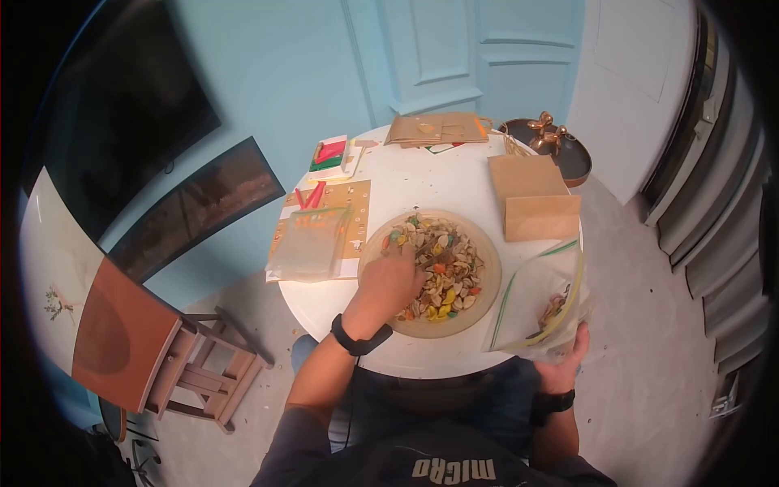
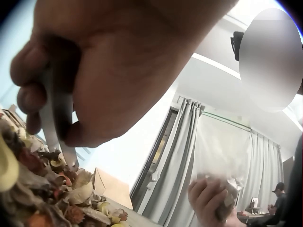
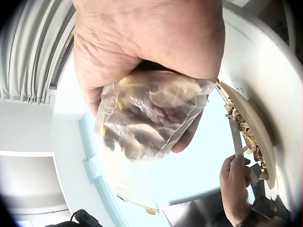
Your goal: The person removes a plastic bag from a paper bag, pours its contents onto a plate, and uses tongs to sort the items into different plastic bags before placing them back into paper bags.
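Observation:
My left hand (image 1: pixel 389 284) reaches over a wide beige bowl (image 1: pixel 489 296) full of dried petals and flower pieces (image 1: pixel 442 276). Between its thumb and fingers it pinches metal tweezers (image 2: pixel 57 104), whose tips point down into the petals in the left wrist view. Off the table's right front edge, my right hand (image 1: pixel 564 365) grips the lower part of a clear zip bag (image 1: pixel 531 284). Some dried petals (image 3: pixel 147 118) are bunched in the bottom of that bag, with fingers curled around them. The bag's zip end has a green strip.
Brown paper bags (image 1: pixel 542 217) lie right of the bowl, more paper bags (image 1: pixel 436 128) at the back. On the left, a frosted pouch (image 1: pixel 307 243) lies on a brown board (image 1: pixel 357 203), near a box with red and green packets (image 1: pixel 329 157). A stool (image 1: pixel 211 369) stands at left.

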### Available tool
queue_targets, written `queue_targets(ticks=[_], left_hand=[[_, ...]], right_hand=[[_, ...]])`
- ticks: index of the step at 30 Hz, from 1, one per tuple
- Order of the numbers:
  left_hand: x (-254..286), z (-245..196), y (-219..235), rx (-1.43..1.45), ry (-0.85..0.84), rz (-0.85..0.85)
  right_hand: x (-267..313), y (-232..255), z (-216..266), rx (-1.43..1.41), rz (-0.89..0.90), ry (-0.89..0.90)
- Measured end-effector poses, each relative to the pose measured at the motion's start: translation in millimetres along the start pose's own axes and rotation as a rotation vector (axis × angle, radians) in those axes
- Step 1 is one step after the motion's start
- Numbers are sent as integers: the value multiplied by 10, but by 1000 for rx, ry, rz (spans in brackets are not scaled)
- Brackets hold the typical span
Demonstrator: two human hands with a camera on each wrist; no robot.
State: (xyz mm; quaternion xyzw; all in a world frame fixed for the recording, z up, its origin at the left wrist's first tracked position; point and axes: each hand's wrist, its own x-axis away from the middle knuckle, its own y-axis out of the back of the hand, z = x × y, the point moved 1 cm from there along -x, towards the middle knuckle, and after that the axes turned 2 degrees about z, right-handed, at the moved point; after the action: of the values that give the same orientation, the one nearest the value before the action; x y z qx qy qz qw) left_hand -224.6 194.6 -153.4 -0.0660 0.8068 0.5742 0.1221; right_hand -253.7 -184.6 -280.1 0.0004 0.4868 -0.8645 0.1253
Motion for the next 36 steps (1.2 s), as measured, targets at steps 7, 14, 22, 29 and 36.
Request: queue_targets(ticks=[7,14,22,29,36], left_hand=[[478,81,569,91,70,29],[1140,312,806,19,190,80],[924,197,789,40,203,-65],[693,237,914,200,313,-220],[774,468,684,250,369,-184]], right_hand=[[35,213,52,9,13,25],[-21,43,25,-7,19,32],[-432,-127,307,115,-39,26],[-1251,-1736,693,840,162,-183],[-2165,-2481,213,1579,523,-374]])
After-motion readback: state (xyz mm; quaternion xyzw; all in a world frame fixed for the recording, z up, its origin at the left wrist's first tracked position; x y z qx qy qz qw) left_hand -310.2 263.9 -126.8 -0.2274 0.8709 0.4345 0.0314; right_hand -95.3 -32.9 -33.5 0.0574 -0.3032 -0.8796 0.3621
